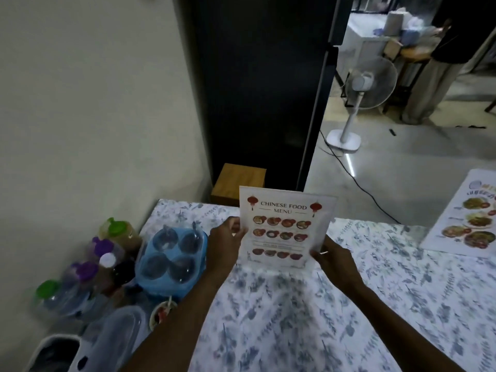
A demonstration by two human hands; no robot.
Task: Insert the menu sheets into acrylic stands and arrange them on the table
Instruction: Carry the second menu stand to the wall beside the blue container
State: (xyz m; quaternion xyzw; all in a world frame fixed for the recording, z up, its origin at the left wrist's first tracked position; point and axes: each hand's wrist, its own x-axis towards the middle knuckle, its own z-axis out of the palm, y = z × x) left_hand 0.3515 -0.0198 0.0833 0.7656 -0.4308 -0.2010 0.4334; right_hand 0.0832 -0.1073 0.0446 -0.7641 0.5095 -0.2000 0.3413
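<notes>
While you hold the menu stand [285,228] upright over the far edge of the floral table [295,318], your left hand [225,244] pinches its left edge, fingers curled shut on it, and your right hand [334,260] grips the lower right corner. Its printed face turns toward you, long axis vertical, headed "CHINESE FOOD MENU". A second menu sheet [467,216] lies flat at far right.

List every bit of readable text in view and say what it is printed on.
"CHINESE FOOD MENU": heading of the menu sheet held upright by the left hand and right hand.
Smaller lines on that sheet: too blurred.
Heading on the second menu sheet lying flat: cut off, unreadable.
</notes>
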